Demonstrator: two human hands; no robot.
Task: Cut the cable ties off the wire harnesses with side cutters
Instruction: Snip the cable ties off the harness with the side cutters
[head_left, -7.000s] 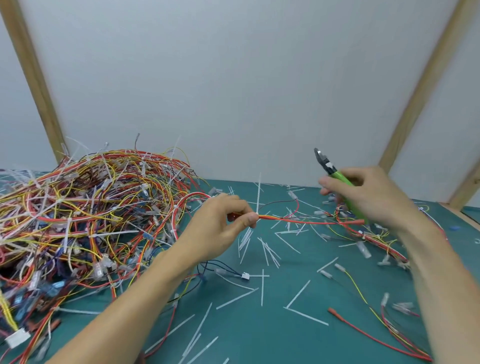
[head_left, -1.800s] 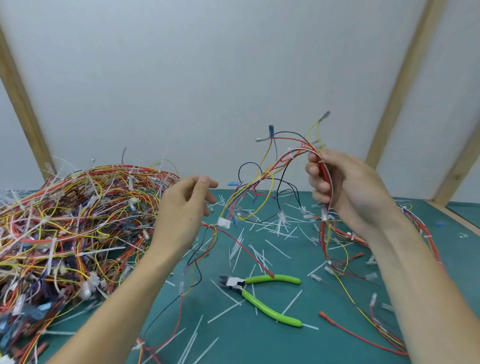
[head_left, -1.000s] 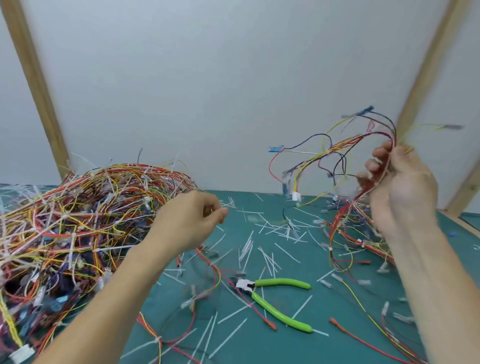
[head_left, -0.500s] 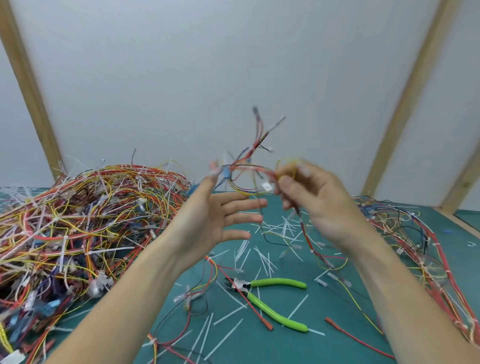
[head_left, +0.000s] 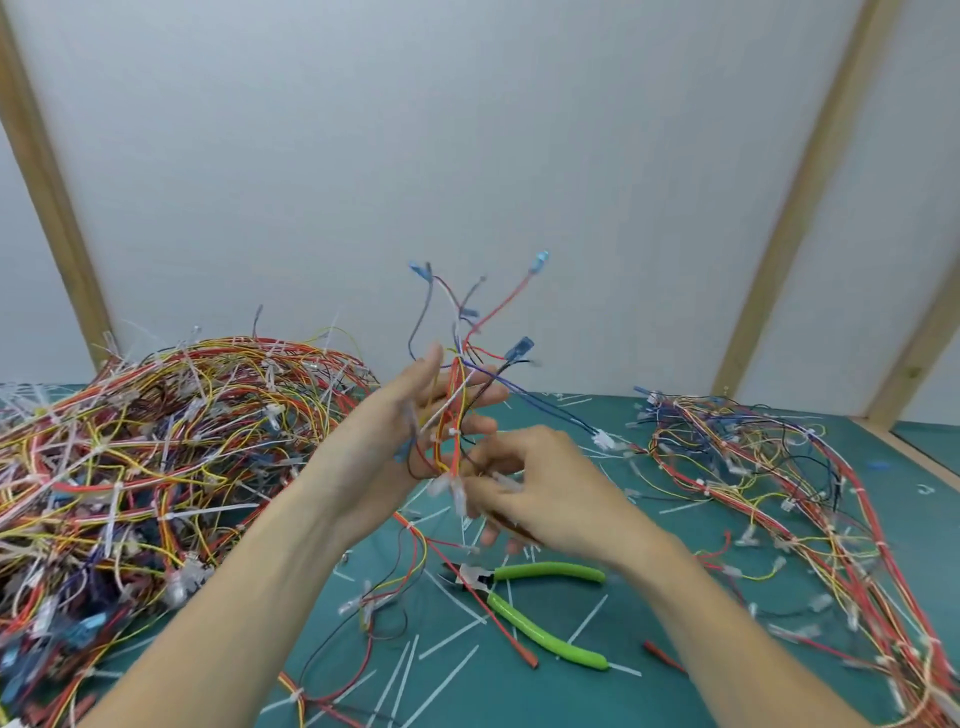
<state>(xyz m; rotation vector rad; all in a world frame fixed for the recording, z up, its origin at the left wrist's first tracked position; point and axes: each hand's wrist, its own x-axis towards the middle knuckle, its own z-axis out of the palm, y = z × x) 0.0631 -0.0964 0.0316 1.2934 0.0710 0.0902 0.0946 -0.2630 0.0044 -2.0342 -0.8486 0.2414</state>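
A wire harness (head_left: 453, 415) is held up above the counter (head_left: 675, 639), its blue-tipped leads fanning upward. The left hand (head_left: 400, 441) stands behind it, fingers (head_left: 475, 395) mostly straight and spread, the bundle lying against the palm. The right hand (head_left: 540, 493) pinches the harness's lower end between curled fingers — motion blur hides the exact grip. The green-handled side cutters (head_left: 524, 605) lie untouched on the counter just below the hands, handles apart. A large tangled heap of harnesses (head_left: 156, 457) sits to the left; a smaller pile (head_left: 769, 478) lies to the right. Cut white cable ties (head_left: 447, 636) litter the counter.
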